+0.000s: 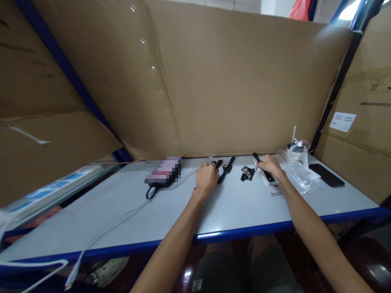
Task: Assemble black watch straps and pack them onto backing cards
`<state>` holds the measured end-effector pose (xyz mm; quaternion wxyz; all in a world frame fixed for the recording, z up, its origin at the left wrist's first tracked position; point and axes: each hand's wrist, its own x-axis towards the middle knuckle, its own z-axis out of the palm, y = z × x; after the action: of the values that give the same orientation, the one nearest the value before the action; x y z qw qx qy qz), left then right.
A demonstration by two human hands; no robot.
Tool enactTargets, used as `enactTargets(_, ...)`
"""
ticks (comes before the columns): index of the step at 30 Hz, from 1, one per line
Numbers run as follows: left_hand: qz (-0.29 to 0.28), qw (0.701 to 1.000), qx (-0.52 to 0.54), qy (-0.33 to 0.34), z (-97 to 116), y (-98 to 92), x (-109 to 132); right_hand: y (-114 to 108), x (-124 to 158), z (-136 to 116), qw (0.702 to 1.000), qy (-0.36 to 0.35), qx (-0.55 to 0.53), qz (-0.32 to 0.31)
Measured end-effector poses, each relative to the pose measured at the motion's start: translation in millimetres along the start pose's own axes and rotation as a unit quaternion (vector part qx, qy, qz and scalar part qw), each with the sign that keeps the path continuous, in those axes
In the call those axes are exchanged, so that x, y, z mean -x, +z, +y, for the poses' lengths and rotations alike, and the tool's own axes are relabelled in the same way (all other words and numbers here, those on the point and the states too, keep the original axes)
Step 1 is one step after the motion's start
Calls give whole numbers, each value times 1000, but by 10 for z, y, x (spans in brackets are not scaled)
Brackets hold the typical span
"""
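Left tool [219, 163]: black, gripped in the left hand [207, 177] and mostly hidden by it; a dark end poked out past the fingers. Its full shape could not be made out clearly. Middle tool [226, 168]: slim, black, broader at its centre; lay aslant on the white table [232, 211], far end to the right. Right tool [269, 176]: long, black, slanted oppositely, over a pale booklet [273, 190], right hand [273, 167] gripping it partway along.

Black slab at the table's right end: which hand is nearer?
Right: the right hand is left of the slab, clear plastic between; the left hand is farther left.
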<state>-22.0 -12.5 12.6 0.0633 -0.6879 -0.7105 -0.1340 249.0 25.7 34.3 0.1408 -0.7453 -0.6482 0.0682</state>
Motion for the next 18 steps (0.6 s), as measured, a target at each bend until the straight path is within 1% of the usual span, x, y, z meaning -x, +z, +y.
enactTargets(2, -18, 1000, -6, 1, -10, -2, 8, 6, 66, -143, 1000, -19, -16, -1)
enactTargets(5, -53, 998, -16, 4, -46, 7, 19, 68, 157, -400, 997, -41, -56, -43)
enactTargets(7, -61, 998, -21, 4, -67, 17, 21, 144, 190, -579, 994, -64, -49, -69)
enactTargets(9, -54, 998, -28, 0, -77, 23, 20, 244, 193, -743, 994, -90, -23, -63)
enactTargets(12, -38, 999, -36, 2, -72, 17, 21, 414, 165, -920, 994, -103, 12, -28)
enactTargets(15, -57, 998, -34, 8, -55, -4, 22, 553, 138, -1012, 995, -100, 20, -17)
enactTargets(18, -80, 997, -22, 13, -48, -30, 20, 576, 114, -1046, 993, -111, 13, -26)
